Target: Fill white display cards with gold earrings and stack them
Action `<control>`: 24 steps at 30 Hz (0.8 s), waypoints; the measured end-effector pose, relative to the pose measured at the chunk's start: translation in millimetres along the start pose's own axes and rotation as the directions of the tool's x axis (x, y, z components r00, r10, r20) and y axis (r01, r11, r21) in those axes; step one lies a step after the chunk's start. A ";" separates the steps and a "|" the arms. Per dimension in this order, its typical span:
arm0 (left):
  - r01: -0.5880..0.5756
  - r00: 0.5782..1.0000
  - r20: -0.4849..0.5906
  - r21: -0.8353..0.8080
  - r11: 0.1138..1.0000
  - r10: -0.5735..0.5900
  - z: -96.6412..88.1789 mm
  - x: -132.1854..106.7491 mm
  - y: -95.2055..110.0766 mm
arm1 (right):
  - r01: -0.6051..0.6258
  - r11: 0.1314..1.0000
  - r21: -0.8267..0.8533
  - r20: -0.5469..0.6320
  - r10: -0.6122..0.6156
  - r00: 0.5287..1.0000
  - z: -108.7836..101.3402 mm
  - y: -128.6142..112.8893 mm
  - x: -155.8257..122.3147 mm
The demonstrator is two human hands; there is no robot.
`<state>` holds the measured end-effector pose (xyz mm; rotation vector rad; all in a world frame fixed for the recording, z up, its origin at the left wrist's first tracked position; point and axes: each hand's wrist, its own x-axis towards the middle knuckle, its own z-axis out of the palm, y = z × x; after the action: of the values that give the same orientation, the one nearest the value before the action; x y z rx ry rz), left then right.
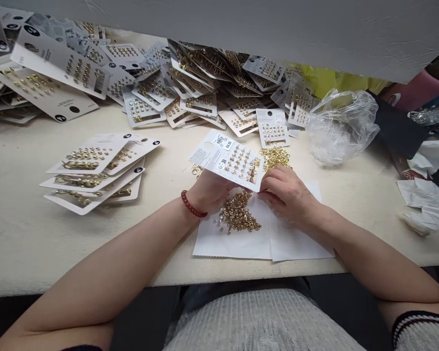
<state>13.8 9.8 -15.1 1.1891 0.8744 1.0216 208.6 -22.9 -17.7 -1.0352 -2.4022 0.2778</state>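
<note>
My left hand (212, 189), with a red bead bracelet (192, 204) at the wrist, holds a white earring card (208, 155) from beneath. Rows of small gold studs cover the card's right part, and a price label sits near its top. The card hides most of the left fingers. At the card's lower right corner is my right hand (286, 191), its fingers and thumb closed together. Whatever they pinch there is too small or hidden to tell. Below the card, a heap of tiny gold pieces (239, 214) lies on white paper (230, 246).
Gold hoop-like pieces (276, 158) are piled behind my right hand. Several stacked earring cards (95, 173) lie at left. A large heap of cards (201, 73) spans the back. A clear plastic bag (342, 129) and crumpled white paper (426, 204) are at right. A grey panel (278, 29) overhangs.
</note>
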 end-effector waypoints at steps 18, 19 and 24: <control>0.084 0.996 0.004 -0.299 0.951 -0.087 -0.4 2.1 1.8 | 0.024 0.982 -0.185 0.114 -0.003 0.993 6.6 -10.4 8.4; 0.079 0.997 0.010 -0.307 0.949 -0.080 -0.8 2.8 1.8 | 0.030 0.980 -0.199 0.126 -0.004 0.992 6.0 -11.5 9.1; 0.052 0.996 0.086 -0.334 0.941 -0.024 -5.9 4.9 1.2 | 0.058 0.980 -0.189 0.142 -0.031 0.989 -2.0 -10.6 6.5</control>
<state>9.6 16.3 -15.0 0.9132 0.6255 1.0364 199.3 -25.5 -9.7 -1.0763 -2.6150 0.1049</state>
